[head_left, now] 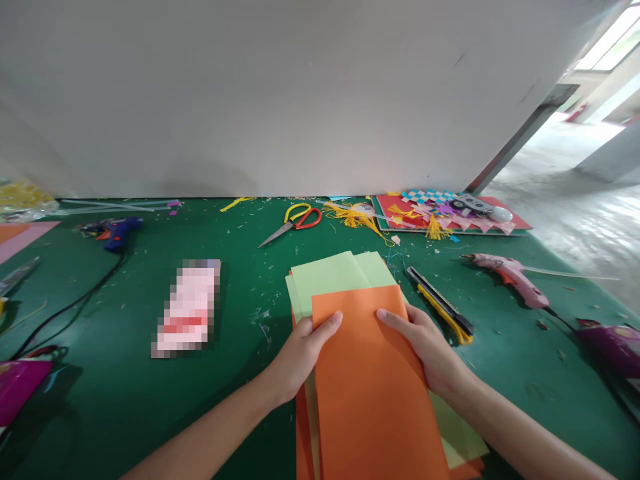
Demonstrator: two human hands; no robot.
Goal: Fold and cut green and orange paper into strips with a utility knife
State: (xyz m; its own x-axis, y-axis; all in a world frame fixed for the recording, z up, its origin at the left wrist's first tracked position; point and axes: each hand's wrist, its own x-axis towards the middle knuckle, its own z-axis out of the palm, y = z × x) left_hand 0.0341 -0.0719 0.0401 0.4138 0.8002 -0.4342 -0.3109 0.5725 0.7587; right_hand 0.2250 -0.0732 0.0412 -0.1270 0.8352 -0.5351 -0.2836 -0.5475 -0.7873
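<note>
Closest to me is the orange sheet (370, 387), lying lengthwise on top of a paper stack at the near edge of the green desk (125, 400) and running out of the bottom of the view. The left hand (300, 353) has its fingers clamped on the sheet's left edge near the far corner, thumb on top and the rest tucked under. The right hand (430, 347) grips the right edge the same way, thumb laid across the orange face and the other fingers wrapped down the side, where I cannot see their tips. Light green sheets (340, 273) fan out from under the orange one, showing beyond its far end and again at the lower right. Just beside the right hand lies a yellow and black utility knife (440, 305), angled away from the stack. Further right rests a pink glue gun (510, 273), well apart from the paper. Toward the wall I see scissors (295, 223) with yellow and red handles, yellow tassels (355, 217) and a red board (450, 213) carrying woven paper pieces. To the left of the stack lies a pink packet (187, 308), blurred out, and beyond it a blue glue gun (117, 232) with a black cord (70, 307) trailing toward me.
</note>
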